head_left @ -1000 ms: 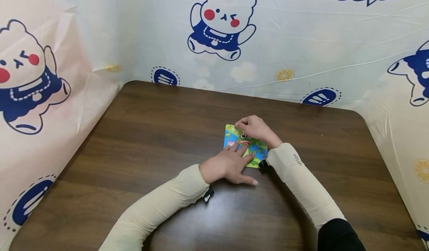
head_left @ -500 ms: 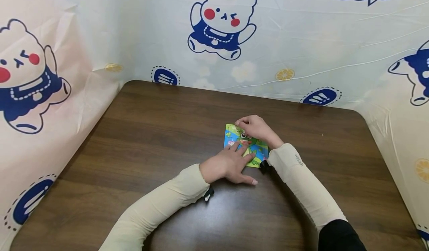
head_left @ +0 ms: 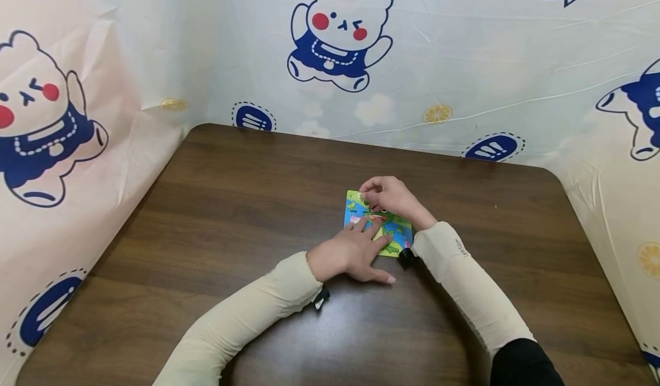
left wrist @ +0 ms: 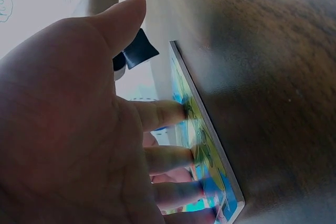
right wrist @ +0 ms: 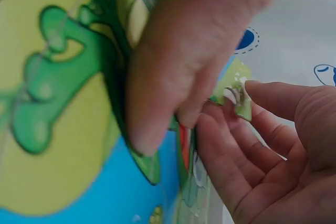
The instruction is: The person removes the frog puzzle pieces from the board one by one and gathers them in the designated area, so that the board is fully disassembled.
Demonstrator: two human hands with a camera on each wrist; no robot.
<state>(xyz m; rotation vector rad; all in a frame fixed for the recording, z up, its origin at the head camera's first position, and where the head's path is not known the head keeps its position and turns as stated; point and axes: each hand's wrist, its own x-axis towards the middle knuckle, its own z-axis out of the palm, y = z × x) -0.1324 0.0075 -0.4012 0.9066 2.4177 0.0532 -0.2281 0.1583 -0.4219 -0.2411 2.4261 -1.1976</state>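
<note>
A square frog jigsaw puzzle (head_left: 403, 229), mostly blue, green and yellow, lies on the wooden table. My left hand (head_left: 353, 254) rests across its lower left part, fingers spread and fairly straight. In the left wrist view, the fingertips (left wrist: 181, 157) touch the puzzle's face, while the thumb stays off it. My right hand (head_left: 394, 197) is over the top edge. As the right wrist view shows, its thumb and fingers pinch a small green puzzle piece (right wrist: 242, 90), tilted up from the board. The right hand hides part of the frog's head.
Brown table (head_left: 232, 203) surrounds the puzzle on all sides. A printed cloth (head_left: 247, 42) with cartoon bears hangs behind the table and along both sides. Black wrist-worn devices (head_left: 407, 256) sit beneath both wrists, the right one close to the puzzle's lower right corner.
My right fingers have shifted slightly, lifting the pinched piece so that more of the frog's eyes is covered. The left hand stays in place on the puzzle.
</note>
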